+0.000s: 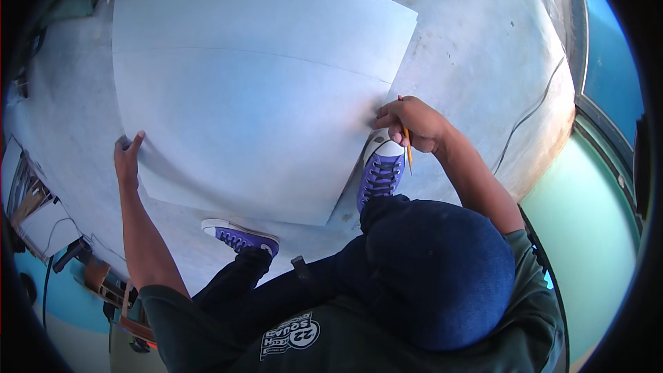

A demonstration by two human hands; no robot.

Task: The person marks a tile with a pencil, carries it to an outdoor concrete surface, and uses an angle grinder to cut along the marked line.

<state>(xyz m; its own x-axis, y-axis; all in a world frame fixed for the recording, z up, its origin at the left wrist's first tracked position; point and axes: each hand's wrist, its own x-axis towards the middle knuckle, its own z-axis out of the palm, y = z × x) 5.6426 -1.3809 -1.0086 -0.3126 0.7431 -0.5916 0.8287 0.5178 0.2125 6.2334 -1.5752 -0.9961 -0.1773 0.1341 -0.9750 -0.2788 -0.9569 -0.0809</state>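
A large, flat, white rectangular sheet [242,110] lies before me on the pale grey floor [476,90]. My left hand [127,160] is at its left edge, thumb extended; whether those fingers grip, I cannot tell. My right hand [420,124], by the right edge, grasps a slim yellow-orange pencil [409,150].

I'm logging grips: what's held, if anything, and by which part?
The right hand holds a pencil toward its far end and perhaps the right edge of the white sheet; the left hand holds the sheet's left edge.
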